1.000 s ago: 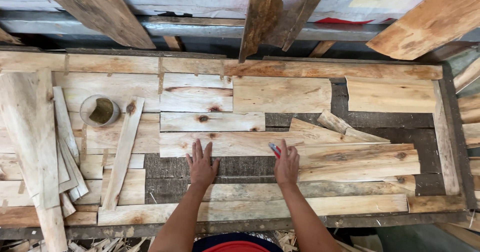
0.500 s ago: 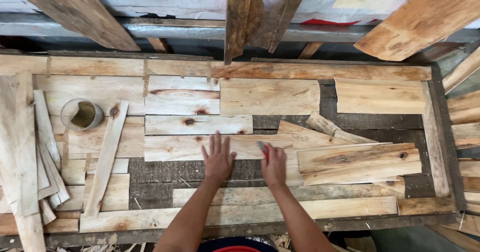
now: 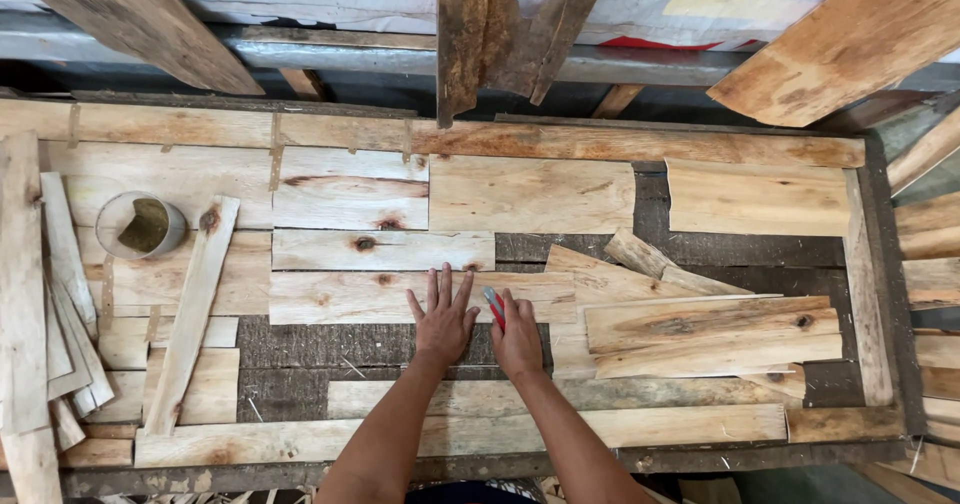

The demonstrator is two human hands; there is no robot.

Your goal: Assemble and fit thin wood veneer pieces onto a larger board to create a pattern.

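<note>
While both hands are drawing closer together than a moment ago, the left hand (image 3: 441,316) is pressing flat, fingers spread, on the pale wooden slat (image 3: 400,297) lying mid-table. The right hand (image 3: 518,334), just right of it, is curling around a red pencil (image 3: 494,308) whose tip is touching that slat, suggesting a mark is being made.

Dark bare strip of desk (image 3: 330,344) lies open left of both hands; stacked boards (image 3: 715,334) crowd the right, loose slats (image 3: 60,304) the left edge.
</note>
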